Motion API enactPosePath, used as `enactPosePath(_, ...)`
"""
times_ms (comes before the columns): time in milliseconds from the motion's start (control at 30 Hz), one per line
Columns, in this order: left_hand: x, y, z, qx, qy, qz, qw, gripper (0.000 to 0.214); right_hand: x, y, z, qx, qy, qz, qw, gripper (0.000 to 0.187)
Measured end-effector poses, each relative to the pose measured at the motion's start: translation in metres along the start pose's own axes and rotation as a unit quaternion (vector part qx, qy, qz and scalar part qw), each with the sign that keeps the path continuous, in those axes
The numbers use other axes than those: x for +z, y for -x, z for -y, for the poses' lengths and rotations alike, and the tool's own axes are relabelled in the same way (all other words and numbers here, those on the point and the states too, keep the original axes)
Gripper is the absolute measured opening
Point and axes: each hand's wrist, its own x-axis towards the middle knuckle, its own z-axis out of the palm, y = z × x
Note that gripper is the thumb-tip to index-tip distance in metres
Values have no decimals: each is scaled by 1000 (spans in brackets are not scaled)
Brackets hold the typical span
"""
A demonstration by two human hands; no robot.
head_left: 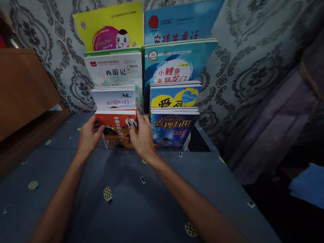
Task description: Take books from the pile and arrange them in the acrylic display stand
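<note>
My left hand (90, 136) and my right hand (144, 135) grip the two side edges of an orange-red book (116, 125), which stands upright at the front of the left stack. Behind it rise a pale blue-grey book (114, 98), a white-green book (117, 67) and a yellow book (112, 23), each taller than the one in front. Beside my right hand stands a dark blue book (173, 129), front of the right stack. A blue book with a yellow heart shape (168, 96), a teal book (175, 63) and a tall blue book (184, 19) stand behind it.
The books stand on a dark blue patterned cloth (125, 220) against a damask-patterned wall (244, 36). A wooden cabinet (10, 93) is at the left. A tied curtain (287, 122) hangs at the right, with a light blue cloth-like item (317, 188) beyond the cloth's edge.
</note>
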Motion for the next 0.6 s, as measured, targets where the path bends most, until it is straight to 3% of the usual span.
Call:
enactPosePath(133, 1, 0, -1, -8, 17, -4, 1000, 39, -4, -2, 0, -2, 9, 15, 1000, 80)
enactPosePath(433, -2, -4, 0, 3, -32, -7, 999, 44, -6, -2, 4, 7, -8, 13, 1000, 64)
enactPosePath(600, 4, -9, 3, -26, 85, -13, 996, 48, -4, -2, 4, -11, -62, 0, 998, 65)
